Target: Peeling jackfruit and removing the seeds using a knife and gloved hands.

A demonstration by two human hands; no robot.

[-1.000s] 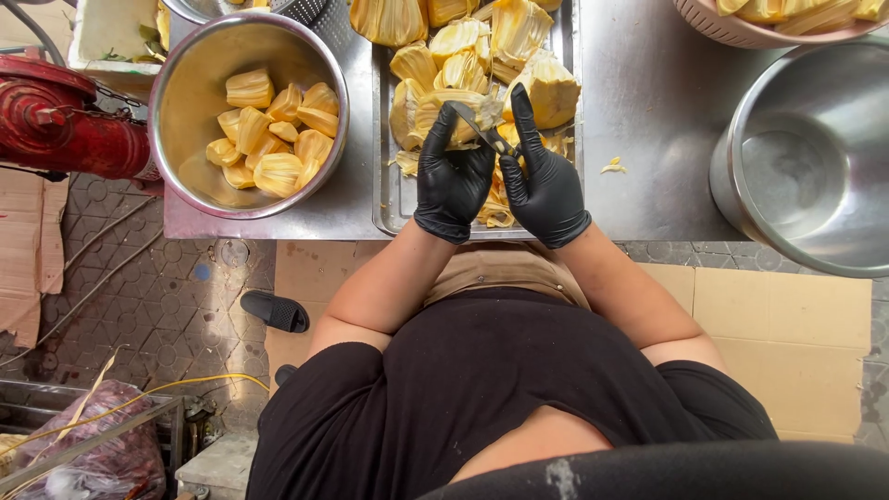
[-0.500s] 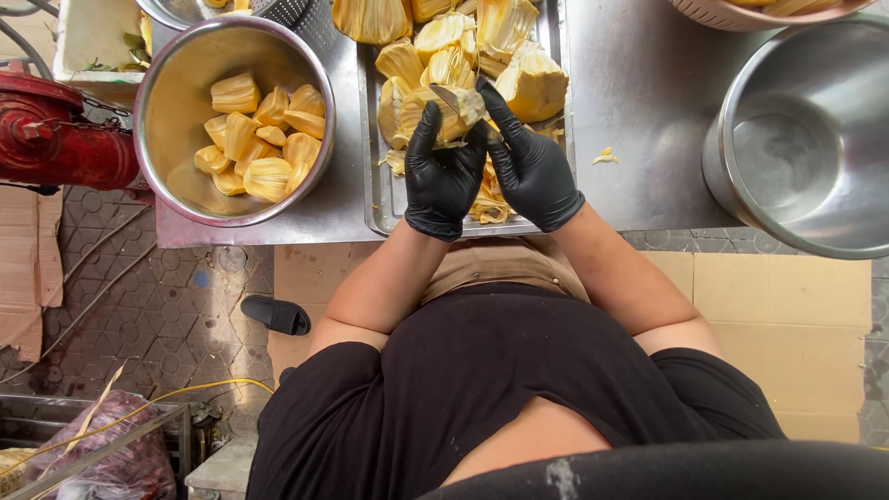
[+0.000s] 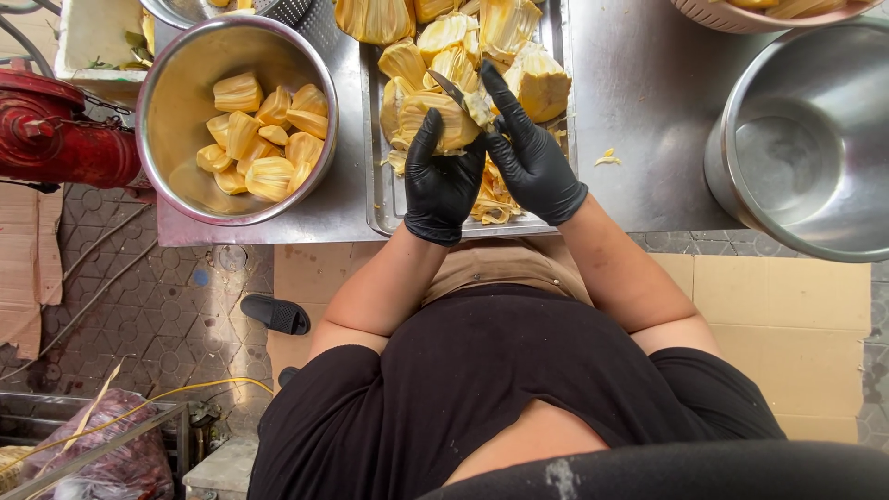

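Both my hands wear black gloves and work over a steel tray (image 3: pixel 380 199) of yellow jackfruit chunks. My left hand (image 3: pixel 443 181) grips a jackfruit piece (image 3: pixel 443 116) from below. My right hand (image 3: pixel 532 157) holds a small knife (image 3: pixel 448 89) whose blade lies across the top of that piece. More jackfruit chunks (image 3: pixel 537 83) lie at the tray's far end, and stringy yellow trimmings (image 3: pixel 493 199) lie between my wrists.
A steel bowl (image 3: pixel 176 176) with several peeled jackfruit pods (image 3: pixel 264 139) stands to the left. A big empty steel pot (image 3: pixel 796 157) stands at the right, a pink basket (image 3: pixel 769 14) behind it. A red hydrant (image 3: pixel 56 134) and cardboard (image 3: pixel 787 315) are on the ground.
Both hands have lifted the jackfruit piece slightly further up the tray, and the knife blade now rests across its top.
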